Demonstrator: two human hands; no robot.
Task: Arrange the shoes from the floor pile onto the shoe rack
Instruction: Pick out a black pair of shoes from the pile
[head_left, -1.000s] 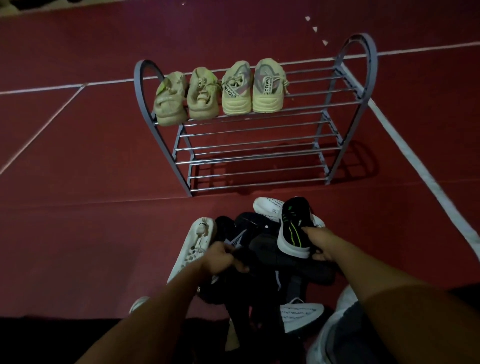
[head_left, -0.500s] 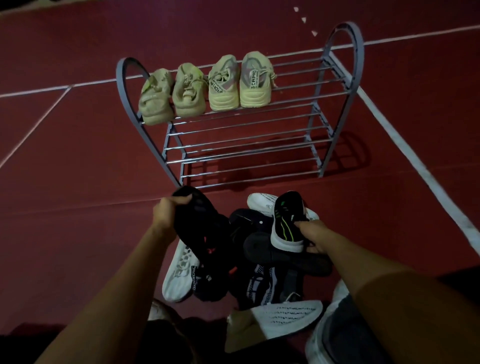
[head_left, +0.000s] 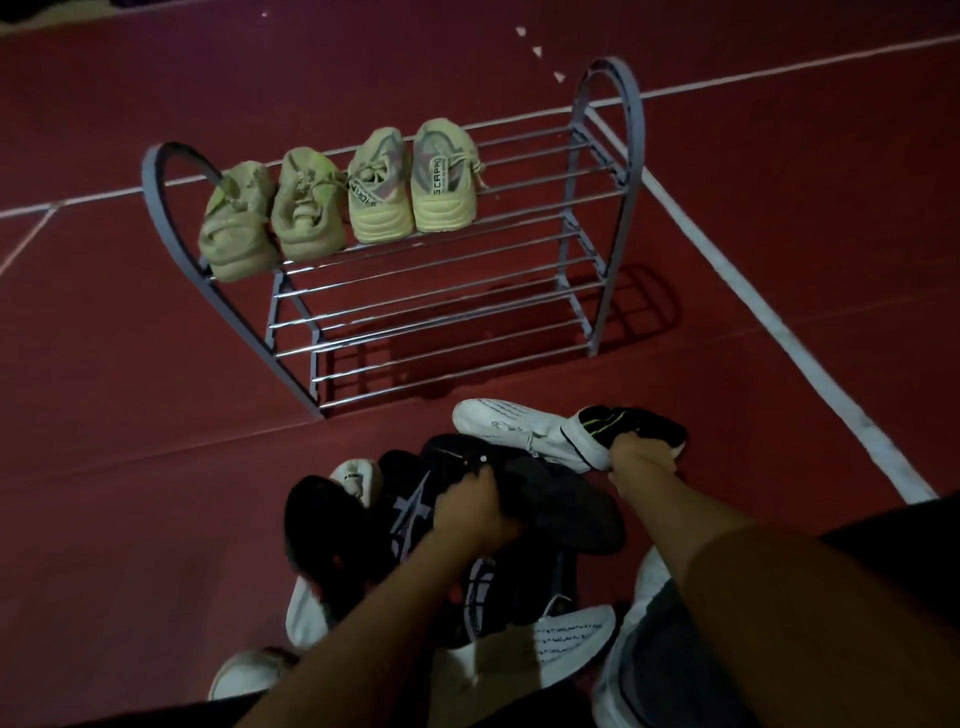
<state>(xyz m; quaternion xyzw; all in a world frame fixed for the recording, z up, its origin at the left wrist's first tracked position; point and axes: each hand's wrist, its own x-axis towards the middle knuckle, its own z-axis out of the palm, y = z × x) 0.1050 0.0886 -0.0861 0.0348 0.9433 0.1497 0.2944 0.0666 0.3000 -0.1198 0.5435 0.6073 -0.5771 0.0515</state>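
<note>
At six o'clock, the left hand (head_left: 470, 506) grips a dark shoe (head_left: 566, 512) in the pile; the right hand (head_left: 641, 457), at four o'clock, clasps a black sneaker (head_left: 636, 426), likely pairing them for the rack (head_left: 610, 156).

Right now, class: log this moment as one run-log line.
left hand: gripping dark shoe in pile | right hand: holding black-and-white sneaker | shoe rack: four pale shoes on top shelf

Both forearms are bare; no sleeves, watch or rings are visible. The left hand (head_left: 470, 506) and right hand (head_left: 641, 460) are ungloved. Lighting is dim.
</note>
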